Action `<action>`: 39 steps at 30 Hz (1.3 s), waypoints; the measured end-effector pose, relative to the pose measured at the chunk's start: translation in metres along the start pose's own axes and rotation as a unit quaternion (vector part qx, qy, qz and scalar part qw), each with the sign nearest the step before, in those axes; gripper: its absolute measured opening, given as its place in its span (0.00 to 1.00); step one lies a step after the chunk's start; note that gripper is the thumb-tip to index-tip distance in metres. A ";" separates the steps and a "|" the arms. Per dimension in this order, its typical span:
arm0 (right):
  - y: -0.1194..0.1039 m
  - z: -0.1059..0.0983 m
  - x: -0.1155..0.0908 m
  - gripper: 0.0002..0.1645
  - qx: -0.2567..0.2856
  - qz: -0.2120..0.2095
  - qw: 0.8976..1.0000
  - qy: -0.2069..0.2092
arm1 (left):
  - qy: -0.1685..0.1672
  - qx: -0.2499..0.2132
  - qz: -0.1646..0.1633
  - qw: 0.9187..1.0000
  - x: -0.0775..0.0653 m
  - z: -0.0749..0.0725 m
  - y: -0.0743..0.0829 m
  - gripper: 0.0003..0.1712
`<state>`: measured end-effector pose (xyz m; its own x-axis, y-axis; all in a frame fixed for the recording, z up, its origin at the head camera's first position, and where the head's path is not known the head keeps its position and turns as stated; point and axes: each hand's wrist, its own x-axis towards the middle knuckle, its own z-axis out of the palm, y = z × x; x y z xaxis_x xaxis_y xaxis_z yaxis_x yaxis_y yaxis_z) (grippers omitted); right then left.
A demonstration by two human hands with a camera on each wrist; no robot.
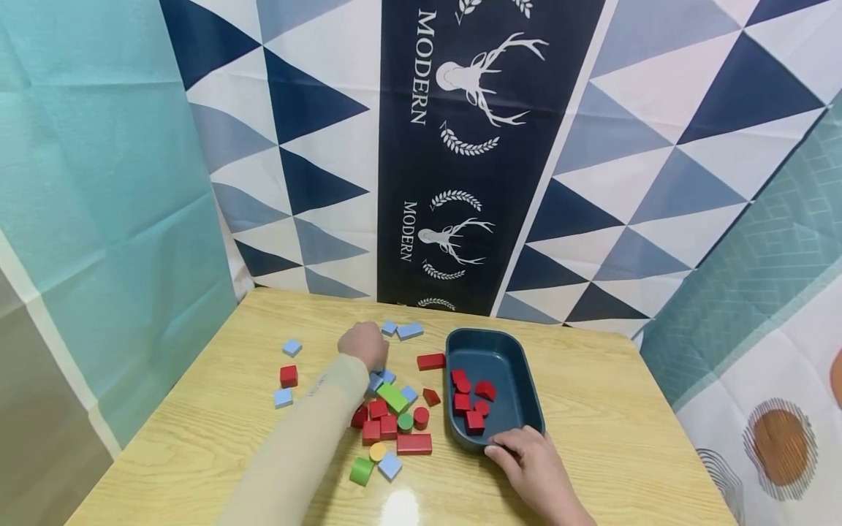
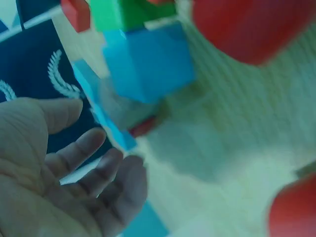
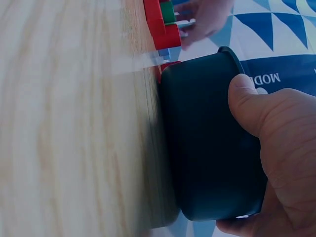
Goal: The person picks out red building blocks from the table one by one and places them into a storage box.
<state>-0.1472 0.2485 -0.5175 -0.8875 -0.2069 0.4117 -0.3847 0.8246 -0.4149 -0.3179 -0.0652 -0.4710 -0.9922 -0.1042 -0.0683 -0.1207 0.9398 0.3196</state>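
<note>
A dark blue tray [image 1: 501,343] stands on the table with several red blocks [image 1: 463,402] in it. My right hand [image 1: 531,467] grips its near end, the thumb [image 3: 245,94] over the rim and fingers at the outer wall. My left hand [image 1: 365,345] is above the far side of the loose pile, near the blue blocks [image 1: 374,383]. The left wrist view shows its fingers [image 2: 109,168] loosely bent, with no block between them and the thumb. A blue block [image 2: 150,61] lies beyond those fingertips, against a green block [image 2: 116,14].
Left of the tray lie red blocks [image 1: 414,443], a green block [image 1: 393,397], a yellow disc [image 1: 378,452] and a green arch-shaped block [image 1: 361,471]. A red cube [image 1: 289,376] sits farther left between two blue blocks. Patterned cloth [image 1: 316,146] hangs behind the table.
</note>
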 end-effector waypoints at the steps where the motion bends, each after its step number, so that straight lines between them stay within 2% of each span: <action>1: 0.000 0.000 0.000 0.07 -0.001 -0.002 1.000 0.000 | -0.014 -0.020 -0.007 1.000 0.002 0.002 -0.006 0.18; 3: -0.001 -0.001 0.001 0.07 -0.002 -0.003 1.000 0.000 | -0.034 -0.063 -0.017 0.997 0.005 0.005 -0.014 0.18; 7: -0.001 -0.001 0.001 0.07 -0.001 0.003 1.000 -0.003 | -0.037 -0.127 -0.027 0.991 0.007 0.011 -0.019 0.14; 12: -0.001 0.000 0.001 0.07 0.003 0.010 1.000 -0.006 | -0.041 -0.155 -0.049 0.986 0.004 0.008 -0.012 0.13; 14: -0.001 0.000 0.001 0.07 0.005 0.008 1.000 -0.005 | -0.040 -0.154 -0.053 0.986 0.003 0.008 -0.009 0.13; 15: -0.001 0.000 0.001 0.07 0.005 0.007 1.000 -0.003 | -0.032 -0.147 -0.045 0.988 0.007 0.014 -0.012 0.13; 21: 0.000 0.000 0.000 0.08 -0.002 -0.014 1.000 0.015 | -0.014 -0.107 -0.013 0.994 0.005 0.021 -0.010 0.14; 22: 0.001 0.001 0.000 0.08 -0.002 -0.016 1.000 0.017 | -0.018 -0.106 -0.016 0.994 0.001 0.016 -0.006 0.13; 24: 0.002 0.001 -0.001 0.08 -0.003 -0.017 1.000 0.018 | -0.008 -0.089 -0.006 0.996 -0.001 0.017 -0.005 0.09; 26: 0.002 0.001 -0.001 0.08 -0.001 -0.012 1.000 0.013 | 0.009 -0.069 0.006 0.998 -0.002 0.017 -0.002 0.03; 27: 0.003 0.001 -0.001 0.08 0.000 -0.008 1.000 0.010 | 0.018 -0.059 0.015 0.998 -0.002 0.017 0.000 0.05; 29: 0.003 0.001 -0.001 0.08 0.002 -0.002 1.000 0.006 | 0.041 -0.048 0.039 0.997 -0.004 0.016 0.006 0.15; 31: 0.003 0.000 -0.001 0.07 0.004 0.003 1.000 0.003 | 0.055 -0.059 0.065 0.995 -0.006 0.011 0.016 0.24; 34: 0.002 0.000 -0.001 0.07 0.004 0.003 1.000 0.003 | 0.061 -0.091 0.117 0.987 -0.012 0.005 0.035 0.28; 37: 0.002 0.000 -0.001 0.08 0.002 -0.006 1.000 0.010 | 0.050 -0.113 0.175 0.977 -0.023 0.002 0.056 0.24; 39: 0.002 0.001 -0.002 0.08 -0.001 -0.017 1.000 0.018 | 0.045 -0.109 0.214 0.970 -0.032 0.005 0.069 0.22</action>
<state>-0.1466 0.2496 -0.5198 -0.8641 -0.2156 0.4548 -0.4142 0.8180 -0.3992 -0.2940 0.0043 -0.4517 -0.9501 0.2440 0.1943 0.3097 0.8134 0.4924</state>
